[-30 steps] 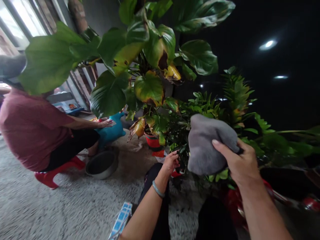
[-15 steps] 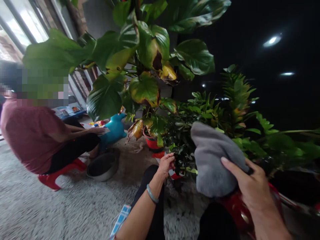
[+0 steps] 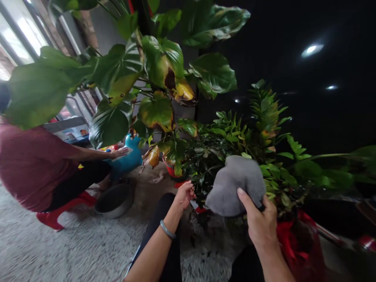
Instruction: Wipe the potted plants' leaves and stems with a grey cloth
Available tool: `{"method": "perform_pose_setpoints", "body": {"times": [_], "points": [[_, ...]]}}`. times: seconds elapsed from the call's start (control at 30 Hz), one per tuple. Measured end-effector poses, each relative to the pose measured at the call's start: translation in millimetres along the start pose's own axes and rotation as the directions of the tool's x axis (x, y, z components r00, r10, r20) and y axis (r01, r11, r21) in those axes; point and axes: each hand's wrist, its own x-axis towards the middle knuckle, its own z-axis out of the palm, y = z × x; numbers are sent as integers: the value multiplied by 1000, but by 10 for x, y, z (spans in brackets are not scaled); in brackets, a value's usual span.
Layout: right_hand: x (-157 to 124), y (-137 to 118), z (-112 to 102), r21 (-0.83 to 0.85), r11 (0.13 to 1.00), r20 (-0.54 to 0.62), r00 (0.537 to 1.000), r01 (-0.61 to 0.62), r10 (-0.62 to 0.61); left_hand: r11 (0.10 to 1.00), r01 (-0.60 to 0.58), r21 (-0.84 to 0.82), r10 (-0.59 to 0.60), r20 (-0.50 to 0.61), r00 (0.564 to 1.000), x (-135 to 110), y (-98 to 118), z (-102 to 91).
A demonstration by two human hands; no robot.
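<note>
My right hand [image 3: 263, 223] is closed on a soft grey cloth [image 3: 235, 186], thumb on top. The cloth hangs over the right side of a bushy plant with small dark green leaves [image 3: 202, 156]. My left hand [image 3: 184, 194], with a bangle on its wrist, is at the left edge of that plant. Its fingers are curled together by the leaves, and what they pinch, if anything, is hidden. Above stands a tall plant with big leaves [image 3: 160, 58], some of them yellow and brown at the edges.
At left a person in a dark red shirt [image 3: 35, 164] sits on a red stool [image 3: 54, 217], a hand on a blue animal-shaped object [image 3: 129, 154]. A grey basin [image 3: 114, 199] stands on the rough floor. A red bag [image 3: 302, 243] around a pot and more plants are at right.
The cloth in my right hand has moved left and down towards the small-leaved plant, and bunched up. My left hand stays by the leaves. The whole view has shifted a little.
</note>
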Motion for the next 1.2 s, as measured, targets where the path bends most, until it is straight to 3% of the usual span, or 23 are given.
{"method": "perform_pose_setpoints", "body": {"times": [0.07, 0.13, 0.2, 0.3, 0.37, 0.43, 0.57, 0.63, 0.7, 0.77, 0.87, 0.97, 1.1, 1.2], "points": [[81, -49, 87, -1, 998, -30, 998, -59, 59, 998, 66, 10, -66, 2, 998, 6, -19, 34], [94, 27, 128, -16, 979, -3, 979, -202, 202, 987, 146, 64, -147, 14, 989, 19, -55, 76], [17, 188, 91, -26, 949, 43, 948, -316, 317, 971, 202, 127, -209, 41, 977, 39, -95, 118], [-190, 384, -63, -75, 924, 26, 926, -374, 377, 953, 236, 189, -256, 88, 963, 85, -119, 159], [-290, 359, -159, -116, 935, 13, 941, -334, 338, 945, 241, 222, -271, 115, 956, 125, -94, 167], [-297, 198, -197, -118, 969, 52, 973, -219, 226, 940, 236, 246, -275, 135, 952, 165, -32, 162], [-65, -164, -61, -47, 998, -6, 1000, 29, -29, 930, 176, 323, -234, 148, 961, 206, 159, 104], [55, -170, 74, -1, 999, -46, 998, -32, 32, 926, 143, 349, -206, 151, 967, 197, 254, 34], [77, -35, 204, 44, 983, 2, 984, -180, 180, 921, 117, 373, -191, 169, 967, 180, 328, -65], [-26, 158, 287, 52, 957, 98, 955, -287, 281, 898, 89, 431, -186, 187, 965, 166, 373, -183], [-297, 316, 303, 34, 940, 168, 929, -338, 328, 859, 77, 507, -191, 178, 965, 177, 397, -346], [-411, 149, 270, 22, 968, 158, 957, -251, 245, 851, 78, 519, -188, 163, 968, 216, 385, -434], [-145, -237, 337, 18, 999, 99, 994, 36, -38, 858, 61, 509, -175, 179, 968, 261, 317, -413], [33, -235, 461, 14, 1000, 61, 998, -8, 7, 867, 47, 497, -158, 185, 970, 279, 229, -345]]}}
